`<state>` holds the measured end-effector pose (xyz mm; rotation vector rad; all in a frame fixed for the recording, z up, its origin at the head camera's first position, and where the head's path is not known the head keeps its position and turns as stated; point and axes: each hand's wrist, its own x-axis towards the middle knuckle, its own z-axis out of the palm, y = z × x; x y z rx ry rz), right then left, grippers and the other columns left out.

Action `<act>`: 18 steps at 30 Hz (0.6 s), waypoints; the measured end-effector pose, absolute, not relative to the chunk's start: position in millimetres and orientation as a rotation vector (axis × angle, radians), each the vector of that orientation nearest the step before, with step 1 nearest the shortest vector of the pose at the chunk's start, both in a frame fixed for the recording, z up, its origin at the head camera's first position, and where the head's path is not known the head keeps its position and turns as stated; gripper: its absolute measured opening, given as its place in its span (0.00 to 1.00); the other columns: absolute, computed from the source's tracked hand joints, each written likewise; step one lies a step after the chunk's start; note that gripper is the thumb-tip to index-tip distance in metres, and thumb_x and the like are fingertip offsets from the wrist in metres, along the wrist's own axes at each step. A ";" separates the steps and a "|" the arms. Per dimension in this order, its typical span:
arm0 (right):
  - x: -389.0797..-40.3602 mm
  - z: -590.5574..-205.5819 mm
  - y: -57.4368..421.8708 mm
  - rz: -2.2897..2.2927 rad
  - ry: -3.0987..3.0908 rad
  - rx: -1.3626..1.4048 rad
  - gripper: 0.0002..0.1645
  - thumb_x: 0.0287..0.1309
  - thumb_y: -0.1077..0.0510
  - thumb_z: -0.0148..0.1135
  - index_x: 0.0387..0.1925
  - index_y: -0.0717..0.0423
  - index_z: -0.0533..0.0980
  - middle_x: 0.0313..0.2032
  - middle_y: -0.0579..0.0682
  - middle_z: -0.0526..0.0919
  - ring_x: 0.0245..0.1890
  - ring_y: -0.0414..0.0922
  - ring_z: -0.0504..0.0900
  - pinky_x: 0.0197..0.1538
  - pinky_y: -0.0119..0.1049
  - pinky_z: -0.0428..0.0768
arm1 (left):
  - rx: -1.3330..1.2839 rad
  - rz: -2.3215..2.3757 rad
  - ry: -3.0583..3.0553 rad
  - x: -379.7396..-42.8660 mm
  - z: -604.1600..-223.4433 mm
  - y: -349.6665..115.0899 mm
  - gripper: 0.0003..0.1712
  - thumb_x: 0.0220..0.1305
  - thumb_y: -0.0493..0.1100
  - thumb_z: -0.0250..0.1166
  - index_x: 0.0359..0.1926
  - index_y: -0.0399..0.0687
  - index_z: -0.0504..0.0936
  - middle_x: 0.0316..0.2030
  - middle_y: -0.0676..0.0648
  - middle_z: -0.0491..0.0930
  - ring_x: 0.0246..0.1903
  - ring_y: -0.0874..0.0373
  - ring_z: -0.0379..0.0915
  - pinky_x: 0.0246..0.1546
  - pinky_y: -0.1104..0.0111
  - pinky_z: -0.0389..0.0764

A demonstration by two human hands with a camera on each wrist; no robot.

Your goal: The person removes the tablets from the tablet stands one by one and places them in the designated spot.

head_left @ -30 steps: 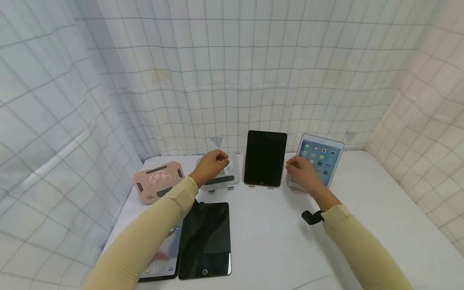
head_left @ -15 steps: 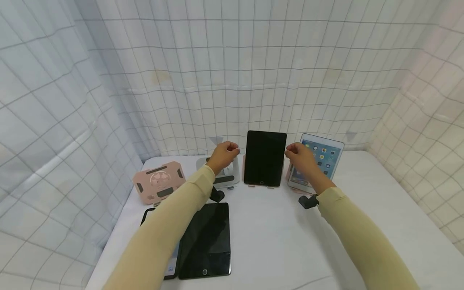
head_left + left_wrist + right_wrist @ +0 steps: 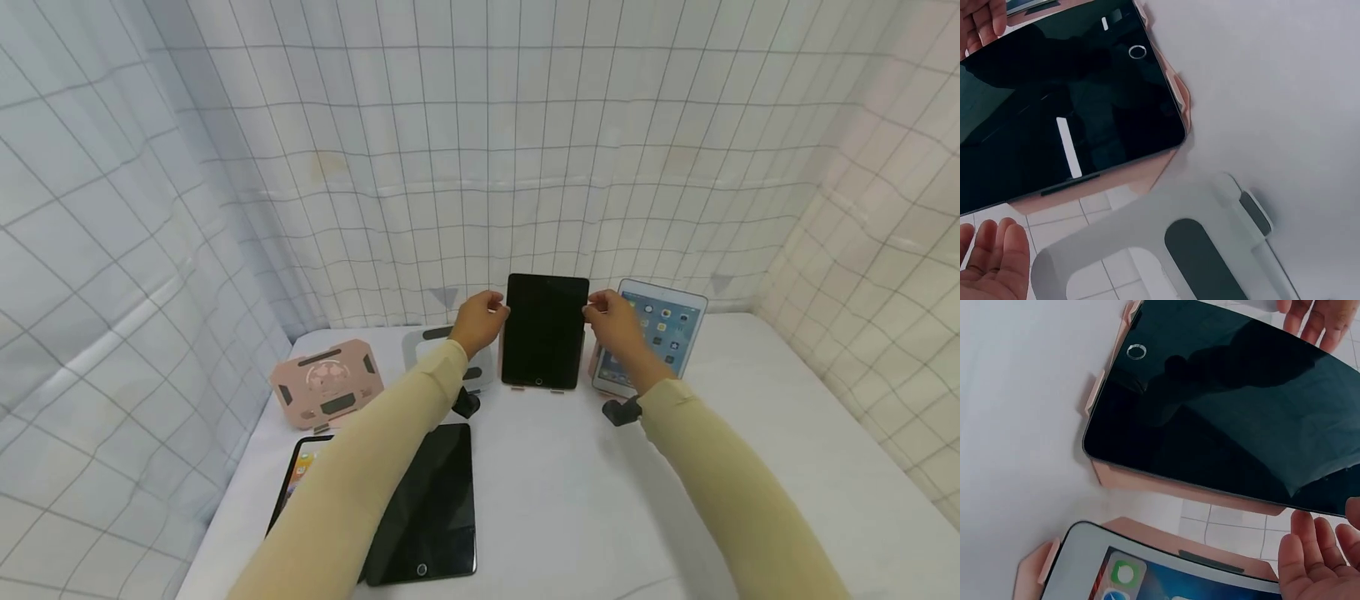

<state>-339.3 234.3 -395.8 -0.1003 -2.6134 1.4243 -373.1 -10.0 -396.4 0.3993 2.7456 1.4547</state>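
Note:
A black tablet [image 3: 545,329] with a dark screen stands upright on a pink stand [image 3: 1180,103] at the back of the white table [image 3: 570,492]. My left hand [image 3: 480,319] is at its left edge and my right hand [image 3: 609,321] at its right edge. In the left wrist view my left fingers [image 3: 994,259] are straight, just off the tablet [image 3: 1054,106]. In the right wrist view my right fingers [image 3: 1313,562] are also straight beside the tablet [image 3: 1229,406]. Neither hand holds anything.
A lit tablet [image 3: 663,329] leans on a pink stand right of the black one. A grey stand [image 3: 431,343] and a pink stand [image 3: 326,387] sit bare at the left. A dark tablet [image 3: 427,500] and a lit tablet [image 3: 296,479] lie flat near me. Checked curtains surround the table.
Both hands have risen and moved inward, the left from over the grey stand, the right from the lit tablet, to the two sides of the black tablet.

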 end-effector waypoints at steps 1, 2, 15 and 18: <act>-339.9 -396.5 234.2 1.443 -2.602 -0.101 0.22 0.72 0.59 0.50 0.61 0.67 0.67 0.54 0.64 0.75 0.53 0.59 0.79 0.55 0.49 0.78 | 0.403 1.457 2.737 -372.9 -395.4 -8.4 0.23 0.74 0.45 0.56 0.64 0.39 0.73 0.55 0.41 0.78 0.57 0.48 0.74 0.54 0.59 0.77; -340.3 -397.0 234.2 1.458 -2.595 -0.104 0.22 0.72 0.59 0.50 0.61 0.67 0.67 0.54 0.65 0.75 0.53 0.59 0.79 0.55 0.49 0.78 | 0.405 1.461 2.731 -372.5 -394.5 -6.9 0.22 0.74 0.44 0.55 0.64 0.39 0.73 0.56 0.41 0.77 0.57 0.48 0.73 0.54 0.59 0.77; -345.5 -402.8 229.2 1.596 -2.482 -0.161 0.18 0.75 0.58 0.49 0.58 0.67 0.69 0.52 0.63 0.75 0.52 0.56 0.77 0.55 0.46 0.80 | 0.187 1.718 2.612 -372.5 -394.7 2.8 0.17 0.76 0.45 0.56 0.57 0.41 0.77 0.50 0.42 0.77 0.48 0.50 0.73 0.51 0.59 0.76; -344.8 -403.2 229.3 1.596 -2.470 -0.175 0.17 0.75 0.59 0.49 0.57 0.67 0.69 0.51 0.62 0.75 0.51 0.55 0.77 0.54 0.46 0.80 | 0.168 1.743 2.610 -372.0 -395.2 4.7 0.15 0.75 0.43 0.56 0.56 0.40 0.77 0.49 0.42 0.77 0.48 0.50 0.72 0.50 0.60 0.76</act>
